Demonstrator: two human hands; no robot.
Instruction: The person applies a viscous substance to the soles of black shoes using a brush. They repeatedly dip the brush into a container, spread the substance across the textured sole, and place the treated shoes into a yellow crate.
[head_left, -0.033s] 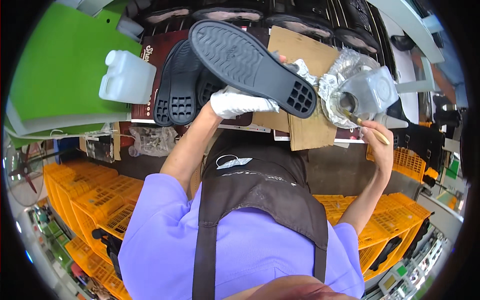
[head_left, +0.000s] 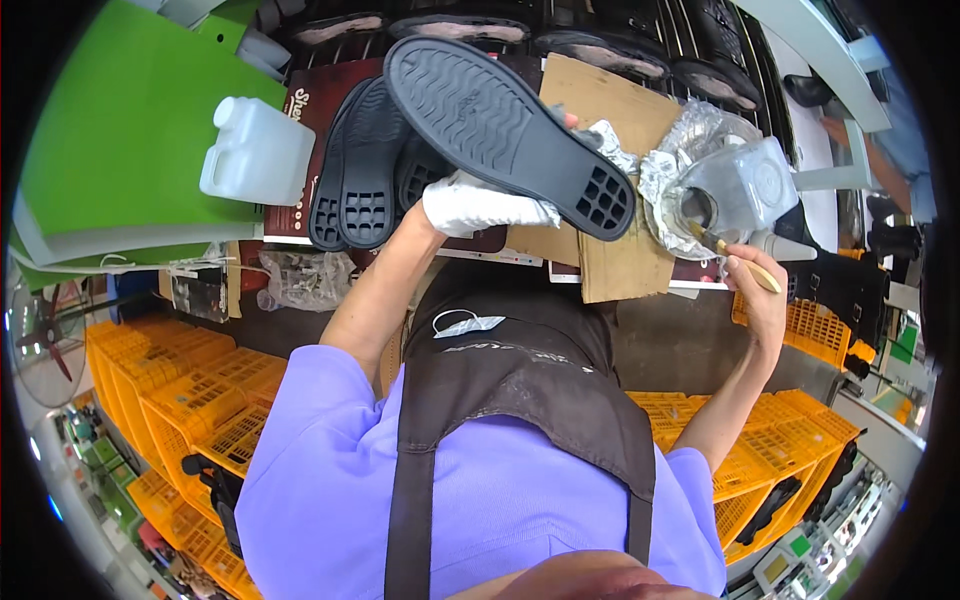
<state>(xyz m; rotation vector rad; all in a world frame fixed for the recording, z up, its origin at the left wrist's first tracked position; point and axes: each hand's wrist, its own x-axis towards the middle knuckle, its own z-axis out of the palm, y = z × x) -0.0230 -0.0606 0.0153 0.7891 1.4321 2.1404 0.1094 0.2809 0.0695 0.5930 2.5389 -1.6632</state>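
My left hand, in a white glove, grips a dark grey shoe sole from beneath. The sole's wavy tread faces up, its gridded heel end is to the right, and most of my fingers are behind it. A bare fingertip shows past its far edge. My right hand is bare and closed round the pale wooden handle of a brush. The brush head is at the mouth of a clear plastic container lying on its side, with crumpled foil and plastic round its opening. Several more dark soles stand left of the held one.
A white plastic jug stands on a green surface at left. Flattened cardboard lies under the held sole. Black shoes are racked along the back. Orange crates stand on both sides of me, and a white nozzle lies by my right hand.
The held sole has shifted very slightly to the right. Both hands keep their grips, and the brush stays by the container's mouth.
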